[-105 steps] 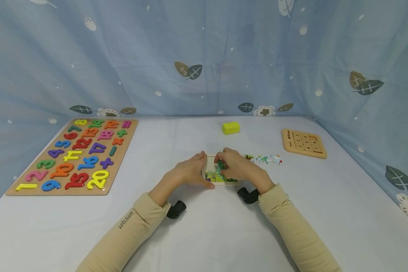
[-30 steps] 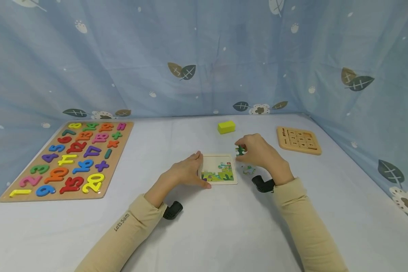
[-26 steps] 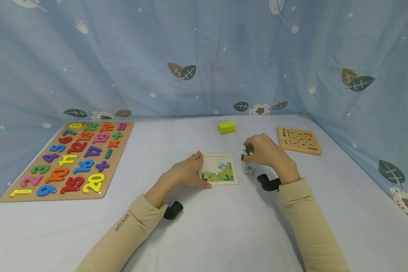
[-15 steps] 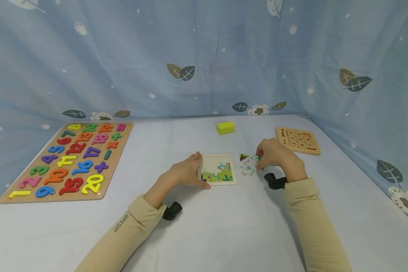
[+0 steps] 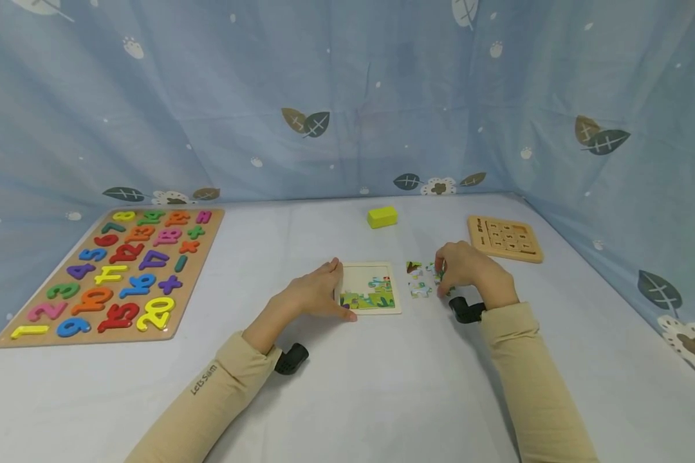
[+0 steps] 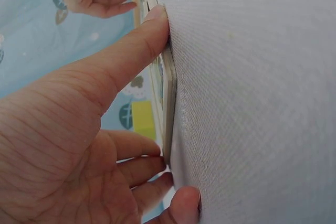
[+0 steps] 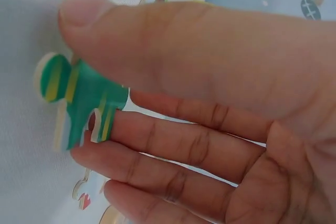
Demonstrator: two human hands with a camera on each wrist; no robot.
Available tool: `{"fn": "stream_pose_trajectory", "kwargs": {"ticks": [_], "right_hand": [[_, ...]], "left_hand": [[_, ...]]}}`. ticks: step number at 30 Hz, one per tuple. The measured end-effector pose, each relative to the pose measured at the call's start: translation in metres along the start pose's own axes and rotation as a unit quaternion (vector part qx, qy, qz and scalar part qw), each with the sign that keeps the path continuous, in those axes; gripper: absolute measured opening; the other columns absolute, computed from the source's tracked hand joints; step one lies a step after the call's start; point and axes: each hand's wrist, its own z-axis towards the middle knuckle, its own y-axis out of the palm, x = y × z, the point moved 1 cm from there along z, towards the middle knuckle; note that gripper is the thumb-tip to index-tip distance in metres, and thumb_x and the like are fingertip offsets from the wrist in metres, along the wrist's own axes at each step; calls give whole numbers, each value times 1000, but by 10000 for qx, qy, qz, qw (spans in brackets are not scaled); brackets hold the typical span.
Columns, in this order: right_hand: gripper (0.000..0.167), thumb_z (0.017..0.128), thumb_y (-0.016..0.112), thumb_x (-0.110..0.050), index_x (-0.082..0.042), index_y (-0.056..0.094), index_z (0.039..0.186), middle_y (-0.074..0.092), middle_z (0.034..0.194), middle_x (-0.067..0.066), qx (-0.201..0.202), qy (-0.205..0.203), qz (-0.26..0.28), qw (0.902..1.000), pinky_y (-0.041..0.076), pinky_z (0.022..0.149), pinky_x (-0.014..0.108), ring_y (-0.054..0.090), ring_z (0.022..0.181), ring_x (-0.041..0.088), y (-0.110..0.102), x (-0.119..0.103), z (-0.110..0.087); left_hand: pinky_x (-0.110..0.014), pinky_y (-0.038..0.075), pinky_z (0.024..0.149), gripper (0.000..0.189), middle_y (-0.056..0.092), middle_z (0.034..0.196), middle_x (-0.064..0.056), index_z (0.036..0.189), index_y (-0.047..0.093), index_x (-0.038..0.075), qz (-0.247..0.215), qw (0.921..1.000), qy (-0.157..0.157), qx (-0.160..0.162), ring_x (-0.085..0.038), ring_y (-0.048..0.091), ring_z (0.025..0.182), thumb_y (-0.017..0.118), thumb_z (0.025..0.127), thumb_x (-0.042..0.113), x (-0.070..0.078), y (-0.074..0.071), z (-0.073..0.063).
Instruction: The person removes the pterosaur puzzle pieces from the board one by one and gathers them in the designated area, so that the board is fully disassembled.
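Observation:
A wooden jigsaw tray (image 5: pixel 366 266) lies on the white tablecloth, its lower and right parts filled with colourful pieces. My left hand (image 5: pixel 313 292) holds its left side, thumb at the near edge and fingers along the far end; the left wrist view shows the thumb (image 6: pixel 134 43) against the rim. To the right of the tray, my right hand (image 5: pixel 469 270) pinches a green striped jigsaw piece (image 7: pixel 92 95) between thumb and fingers, close to the cloth. Several loose jigsaw pieces (image 5: pixel 419 289) lie between that hand and the tray; fingers partly hide some.
A board of coloured numbers (image 5: pixel 176 321) lies at the left. A yellow-green block (image 5: pixel 382 217) sits behind the tray, and a wooden number slide puzzle (image 5: pixel 504 239) at the back right. A blue patterned curtain (image 5: pixel 347 96) hangs behind the table.
My right hand has gone from over the tray to the right, shifting jigsaw pieces, and now sits slightly lower among the loose ones. My left hand stays at the tray.

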Motion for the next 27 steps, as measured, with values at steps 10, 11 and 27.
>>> {"fn": "stream_pose_trajectory", "kwargs": {"ticks": [10,11,27], "right_hand": [[31,68,84,-11,0,67,91,64,89,10,-51,69,119,9999,47,66,33,55,73,20,3,1,1],[30,68,84,-11,-1,67,91,63,89,10,-47,79,120,9999,47,66,32,55,74,20,3,1,1],[41,79,78,-21,1,65,111,64,106,19,-94,113,-85,9999,49,71,37,58,82,23,-2,-3,-2]], "left_hand": [[-47,23,118,109,7,162,-12,153,12,-1,-18,10000,20,-5,-25,10,150,73,79,52,0,1,0],[-47,23,118,109,7,162,-12,153,12,-1,-25,10000,9,-6,-25,10,150,73,79,52,0,1,0],[-49,25,116,109,9,162,-12,153,14,-1,3,10000,-22,30,-25,12,150,74,79,52,1,0,0]]}}
